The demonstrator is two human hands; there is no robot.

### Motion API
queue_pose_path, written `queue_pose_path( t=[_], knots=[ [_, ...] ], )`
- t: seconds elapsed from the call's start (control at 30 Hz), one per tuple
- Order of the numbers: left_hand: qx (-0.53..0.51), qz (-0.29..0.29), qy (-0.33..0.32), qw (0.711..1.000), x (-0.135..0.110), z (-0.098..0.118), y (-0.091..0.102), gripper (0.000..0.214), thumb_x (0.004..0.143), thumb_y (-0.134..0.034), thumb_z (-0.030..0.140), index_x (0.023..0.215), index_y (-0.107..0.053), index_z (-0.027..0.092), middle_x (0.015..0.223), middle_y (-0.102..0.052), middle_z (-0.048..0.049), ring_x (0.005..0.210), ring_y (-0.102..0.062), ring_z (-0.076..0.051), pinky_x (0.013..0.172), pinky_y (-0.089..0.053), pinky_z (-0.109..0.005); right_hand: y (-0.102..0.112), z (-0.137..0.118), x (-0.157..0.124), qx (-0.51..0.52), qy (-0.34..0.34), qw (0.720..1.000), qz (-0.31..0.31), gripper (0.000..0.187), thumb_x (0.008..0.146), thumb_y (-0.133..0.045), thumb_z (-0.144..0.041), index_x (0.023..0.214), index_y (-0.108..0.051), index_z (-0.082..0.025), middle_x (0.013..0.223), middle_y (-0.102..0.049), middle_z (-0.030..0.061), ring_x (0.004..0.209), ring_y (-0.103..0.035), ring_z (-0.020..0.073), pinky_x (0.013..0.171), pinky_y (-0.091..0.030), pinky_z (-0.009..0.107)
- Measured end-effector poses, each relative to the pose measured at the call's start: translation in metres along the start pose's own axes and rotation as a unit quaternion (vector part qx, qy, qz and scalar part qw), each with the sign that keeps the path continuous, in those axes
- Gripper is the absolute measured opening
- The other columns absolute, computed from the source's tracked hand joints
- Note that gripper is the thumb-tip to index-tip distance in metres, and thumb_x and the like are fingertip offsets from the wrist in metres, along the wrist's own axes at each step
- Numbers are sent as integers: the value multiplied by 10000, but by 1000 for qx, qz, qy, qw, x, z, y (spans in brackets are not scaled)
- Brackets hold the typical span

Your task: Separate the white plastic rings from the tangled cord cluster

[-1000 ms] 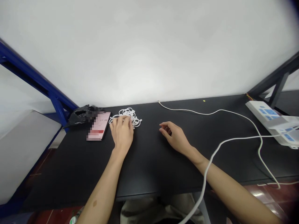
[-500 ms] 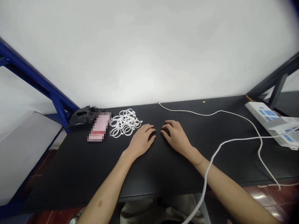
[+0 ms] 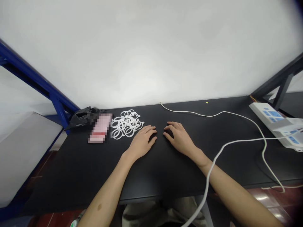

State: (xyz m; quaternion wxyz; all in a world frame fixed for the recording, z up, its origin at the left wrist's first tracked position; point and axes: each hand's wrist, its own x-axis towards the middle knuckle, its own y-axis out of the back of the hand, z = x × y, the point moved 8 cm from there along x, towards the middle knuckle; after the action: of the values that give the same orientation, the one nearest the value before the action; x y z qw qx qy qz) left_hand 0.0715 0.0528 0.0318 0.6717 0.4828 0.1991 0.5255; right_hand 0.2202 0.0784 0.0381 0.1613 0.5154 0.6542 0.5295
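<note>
A pile of several white plastic rings (image 3: 126, 124) lies spread on the black table (image 3: 151, 170), left of centre. My left hand (image 3: 142, 142) rests palm down on the table just right of the rings, fingers stretched out and holding nothing. My right hand (image 3: 178, 137) lies flat beside it, fingertips almost meeting those of the left, also holding nothing. A phone (image 3: 100, 128) lies left of the rings.
A crumpled black bag (image 3: 81, 116) sits at the table's back left. A white cable (image 3: 227, 142) loops across the right half and over my right forearm. A white power strip (image 3: 276, 121) lies at the far right. Blue frame bars stand left.
My left hand has left the ring pile and slid right to rest beside my right hand. The rings now lie uncovered and spread wider. The right hand flattened slightly.
</note>
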Motion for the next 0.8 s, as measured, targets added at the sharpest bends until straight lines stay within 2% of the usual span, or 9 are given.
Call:
queue_pose_path(
  t=[0.47, 0.6, 0.8],
  knots=[
    [12, -10, 3, 1000, 0, 1, 0, 265, 951, -512, 260, 1182, -620, 187, 1347, -596, -73, 1325, -479, -238, 1141, -375, -451, 1, 0, 0, -7, 2, 1000, -9, 199, 898, -599, -278, 1039, -668, -157, 1247, -608, 162, 1176, -539, 313, 1011, -469, 489],
    [12, -4, -2, 1000, 0, 0, 0, 266, 953, -508, 267, 1185, -616, 196, 1347, -595, -68, 1324, -479, -244, 1135, -380, -459, 1, 0, 0, -2, 2, 1000, -7, 184, 896, -599, -280, 1038, -667, -185, 1239, -610, 148, 1177, -541, 310, 1002, -473, 497],
    [21, 11, -14, 1000, 0, 4, 2, 242, 952, -508, 248, 1152, -631, 191, 1290, -627, -65, 1282, -499, -246, 1106, -411, -457, 0, 1, 1, -3, -2, 1000, -9, 192, 895, -603, -278, 1041, -668, -172, 1246, -608, 155, 1180, -539, 317, 1007, -472, 500]
  ],
)
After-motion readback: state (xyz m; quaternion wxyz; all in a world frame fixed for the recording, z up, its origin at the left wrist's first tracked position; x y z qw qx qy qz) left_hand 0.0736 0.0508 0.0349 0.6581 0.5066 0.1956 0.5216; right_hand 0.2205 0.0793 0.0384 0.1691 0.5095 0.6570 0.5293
